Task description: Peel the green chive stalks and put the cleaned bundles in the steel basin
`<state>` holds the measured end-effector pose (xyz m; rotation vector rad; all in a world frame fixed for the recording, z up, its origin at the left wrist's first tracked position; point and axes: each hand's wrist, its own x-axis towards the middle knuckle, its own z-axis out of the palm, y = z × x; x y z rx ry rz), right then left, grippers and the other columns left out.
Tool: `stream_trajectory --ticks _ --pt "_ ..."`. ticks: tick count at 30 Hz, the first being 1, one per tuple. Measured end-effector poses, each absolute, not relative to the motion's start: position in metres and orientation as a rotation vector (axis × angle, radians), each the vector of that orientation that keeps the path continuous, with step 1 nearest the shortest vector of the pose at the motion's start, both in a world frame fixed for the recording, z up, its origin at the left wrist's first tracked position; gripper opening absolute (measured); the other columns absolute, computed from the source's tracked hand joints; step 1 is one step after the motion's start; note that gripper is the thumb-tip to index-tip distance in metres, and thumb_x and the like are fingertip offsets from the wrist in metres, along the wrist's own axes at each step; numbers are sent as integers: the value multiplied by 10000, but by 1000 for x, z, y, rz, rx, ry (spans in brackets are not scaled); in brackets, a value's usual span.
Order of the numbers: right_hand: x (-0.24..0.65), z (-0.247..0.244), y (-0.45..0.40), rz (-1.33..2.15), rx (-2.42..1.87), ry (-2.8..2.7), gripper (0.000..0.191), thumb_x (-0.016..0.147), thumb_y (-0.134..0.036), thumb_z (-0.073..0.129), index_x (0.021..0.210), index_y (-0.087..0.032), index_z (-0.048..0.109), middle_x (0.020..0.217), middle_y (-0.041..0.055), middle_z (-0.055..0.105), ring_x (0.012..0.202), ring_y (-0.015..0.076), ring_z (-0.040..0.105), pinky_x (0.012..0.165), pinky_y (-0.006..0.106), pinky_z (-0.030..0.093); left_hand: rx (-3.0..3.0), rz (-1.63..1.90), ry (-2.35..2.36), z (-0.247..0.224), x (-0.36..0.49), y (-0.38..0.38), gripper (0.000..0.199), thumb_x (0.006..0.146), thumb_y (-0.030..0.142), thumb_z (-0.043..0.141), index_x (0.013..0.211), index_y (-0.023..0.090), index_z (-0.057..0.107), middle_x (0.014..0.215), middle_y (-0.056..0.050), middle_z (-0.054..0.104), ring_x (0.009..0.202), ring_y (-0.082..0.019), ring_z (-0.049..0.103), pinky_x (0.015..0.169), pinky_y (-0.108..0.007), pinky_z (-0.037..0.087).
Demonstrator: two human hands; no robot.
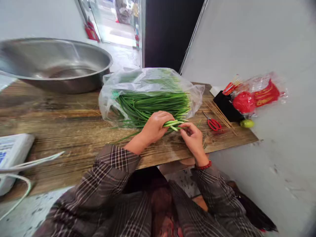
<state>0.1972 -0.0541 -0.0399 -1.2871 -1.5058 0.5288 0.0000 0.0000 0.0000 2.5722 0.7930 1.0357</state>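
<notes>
My left hand [158, 125] is wrapped round a small bunch of garlic chives [172, 123], whose pale cut ends stick out to the right. Thumb and fingertips of my right hand [192, 135] pinch at those stalk ends. Just beyond my hands, a large pile of the same green chives [155, 103] lies in an opened clear plastic bag [145, 77]. Some leaves trail out toward the front, under my left wrist. To the right of my right hand lie red-handled scissors [213, 124].
Thin wooden skewers [218, 115] and a black box [227, 107] with red packets [266, 95] sit at the wooden table's [74, 115] right end, near a yellow-green fruit [247, 123]. A big metal basin [61, 82] stands back left. A white device with cables [17, 148] lies front left.
</notes>
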Motion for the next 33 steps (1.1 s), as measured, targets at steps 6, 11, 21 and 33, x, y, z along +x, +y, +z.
stream_trajectory --ticks 6,11,21,33 --pt "192 -38 -57 352 -1329 -1497 110 802 -194 563 897 -200 619 826 9 651 696 138 588 688 279 482 2695 737 939 1 0 -8 233 870 193 516 1060 177 648 968 -63 700 926 -225 631 785 -338 410" --pt "186 -37 -60 53 -1301 -1765 170 786 -162 579 948 -214 577 898 33 645 825 177 601 756 315 485 2779 533 923 1 6 -13 209 892 226 521 1047 169 650 952 -68 691 898 -221 635 759 -323 421" --pt "228 -48 -46 -93 -1428 -1656 154 829 -135 476 891 -199 602 827 34 628 750 168 582 723 317 484 2682 492 1066 -1 4 -13 160 893 217 500 955 187 644 926 -43 655 843 -190 640 670 -260 431" --pt "213 -17 -57 -117 -1250 -1935 242 903 -283 578 1127 -275 667 1094 56 689 1040 211 594 923 395 449 2425 674 990 -9 3 -3 166 830 168 553 909 184 699 837 -19 651 816 -162 619 706 -248 416"
